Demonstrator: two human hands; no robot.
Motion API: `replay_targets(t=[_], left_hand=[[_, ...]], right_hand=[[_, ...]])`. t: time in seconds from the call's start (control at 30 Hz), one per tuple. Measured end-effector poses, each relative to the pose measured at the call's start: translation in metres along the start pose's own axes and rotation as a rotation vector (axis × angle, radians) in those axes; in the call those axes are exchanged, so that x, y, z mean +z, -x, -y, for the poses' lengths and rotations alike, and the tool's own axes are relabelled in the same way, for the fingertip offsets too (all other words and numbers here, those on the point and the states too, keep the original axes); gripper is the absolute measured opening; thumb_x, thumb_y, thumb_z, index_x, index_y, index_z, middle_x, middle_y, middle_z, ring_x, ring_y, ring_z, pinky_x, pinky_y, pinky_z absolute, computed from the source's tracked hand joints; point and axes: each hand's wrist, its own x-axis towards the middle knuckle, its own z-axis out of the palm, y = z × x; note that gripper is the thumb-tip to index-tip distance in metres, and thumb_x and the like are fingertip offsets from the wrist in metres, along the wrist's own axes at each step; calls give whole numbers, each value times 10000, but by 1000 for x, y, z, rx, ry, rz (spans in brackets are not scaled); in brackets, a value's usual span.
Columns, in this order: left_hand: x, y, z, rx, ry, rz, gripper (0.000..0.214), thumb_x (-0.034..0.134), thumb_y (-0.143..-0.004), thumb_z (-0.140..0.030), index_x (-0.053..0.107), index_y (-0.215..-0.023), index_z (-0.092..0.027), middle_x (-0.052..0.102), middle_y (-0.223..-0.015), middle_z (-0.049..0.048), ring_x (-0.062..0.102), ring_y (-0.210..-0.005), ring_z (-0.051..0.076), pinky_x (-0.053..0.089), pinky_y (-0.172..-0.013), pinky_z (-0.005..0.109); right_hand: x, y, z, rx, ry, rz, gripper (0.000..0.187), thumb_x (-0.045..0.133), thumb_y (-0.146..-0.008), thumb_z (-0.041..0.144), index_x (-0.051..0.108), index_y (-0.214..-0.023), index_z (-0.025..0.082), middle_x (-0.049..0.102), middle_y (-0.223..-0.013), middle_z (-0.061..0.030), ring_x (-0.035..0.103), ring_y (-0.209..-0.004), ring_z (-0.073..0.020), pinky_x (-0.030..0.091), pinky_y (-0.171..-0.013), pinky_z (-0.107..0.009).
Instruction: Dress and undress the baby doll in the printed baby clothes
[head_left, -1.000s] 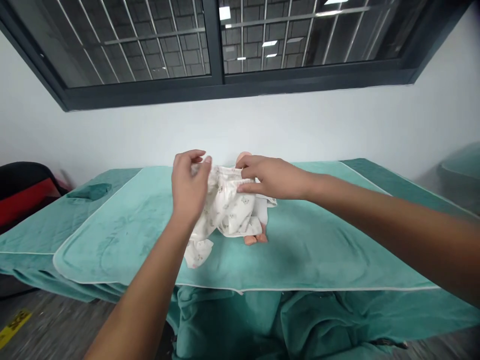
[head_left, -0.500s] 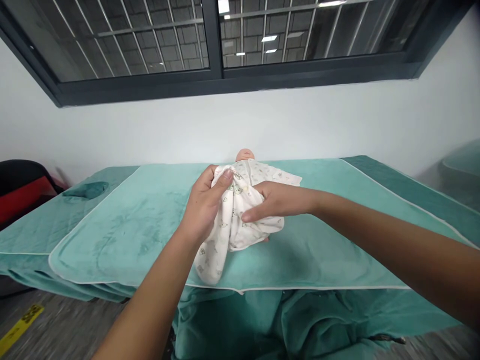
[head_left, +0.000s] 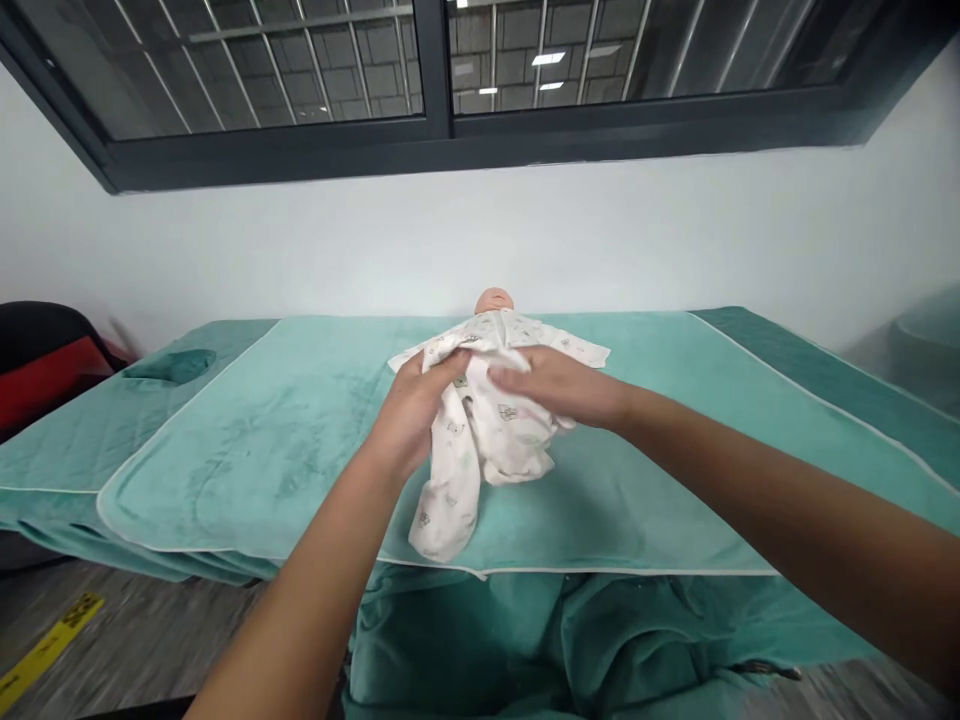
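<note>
A baby doll [head_left: 494, 299] lies on its back on the green cover, its head toward the wall. It wears a white printed top [head_left: 574, 347] with the sleeves spread to both sides. Over the doll's lower body are small white printed baby pants [head_left: 450, 480], one leg hanging down toward me and the other bunched up. My left hand [head_left: 409, 410] pinches their upper edge on the left, thumb on top. On the right, my right hand [head_left: 566, 385] grips the bunched cloth, its fingertips hidden in the folds. The doll's legs are hidden.
The padded green cover [head_left: 247, 450] lies across a bed, its white-piped edge near me. A window [head_left: 442, 125] with bars is set in the white wall behind. At the left stand a black and red object [head_left: 56, 375] and a yellow floor strip [head_left: 49, 650].
Both hands have moved the pants slightly up toward the doll's top. The bunched leg has shifted, and the doll's left-side sleeve in view is now uncovered.
</note>
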Motion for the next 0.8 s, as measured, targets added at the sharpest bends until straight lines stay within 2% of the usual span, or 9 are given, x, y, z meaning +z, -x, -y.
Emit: replay_targets(t=[0.1,0.17,0.23,0.3,0.4,0.53,0.6,0.73,0.8], left_hand=[[-2,-7,8,-2,12,-101,357,751,-750,-409,693,-997,-158,693,-726,25,629,-594,165,510,-604,289],[-6,-8,13,-68,4,-79,323,755,-741,-439,685,-894,-163,594,-570,-24,482,-428,101,423,-482,252],[-10,-7,16,-139,-52,29,304,771,-725,-438,645,-725,-162,471,-460,-55,350,-365,64,326,-420,230],[-13,-4,19,-149,-139,134,315,801,-701,-390,602,-618,-161,461,-454,-44,391,-403,72,339,-442,230],[-14,-2,22,-86,-172,149,237,828,-674,-308,696,-805,-162,656,-687,15,607,-647,149,476,-622,255],[-13,-7,26,-18,-38,40,421,780,-731,-320,672,-1106,-163,723,-913,60,672,-839,211,515,-781,311],[-13,-11,29,5,45,2,450,763,-748,-333,651,-1143,-150,729,-946,75,682,-850,220,519,-789,319],[-14,-15,35,-56,119,-39,538,794,-714,-363,631,-1184,-158,743,-940,79,699,-835,238,533,-759,329],[-14,-13,40,-110,108,-24,571,805,-703,-399,633,-1195,-165,747,-919,82,699,-813,245,535,-735,334]], right_hand=[[-5,-5,-8,59,192,144,382,805,-704,463,755,-973,196,747,-924,-38,679,-877,-226,521,-760,-315],[-5,-9,-12,24,132,56,386,753,-754,503,749,-983,192,749,-969,-48,679,-927,-232,520,-811,-333],[-3,-12,-14,-41,-8,-69,409,695,-803,538,733,-1010,188,746,-1007,-62,679,-965,-237,521,-851,-353],[1,-16,-18,-63,-116,-132,413,674,-817,552,722,-1004,186,748,-979,-71,685,-947,-244,531,-837,-367],[8,-21,-26,-58,-163,-222,387,674,-820,542,712,-986,194,743,-961,-69,684,-927,-241,537,-805,-362],[11,-22,-38,-66,-169,-311,412,673,-820,548,702,-1040,200,738,-1024,-65,682,-951,-226,533,-824,-341],[10,-18,-40,-11,-130,-245,448,676,-800,582,716,-1007,186,749,-951,-72,694,-869,-228,542,-762,-337],[4,-7,-41,123,-34,24,410,800,-672,523,737,-853,160,735,-741,-66,688,-713,-236,539,-658,-342],[0,-7,-45,111,-65,5,371,825,-649,456,734,-858,164,738,-751,-56,691,-736,-235,543,-690,-347]])
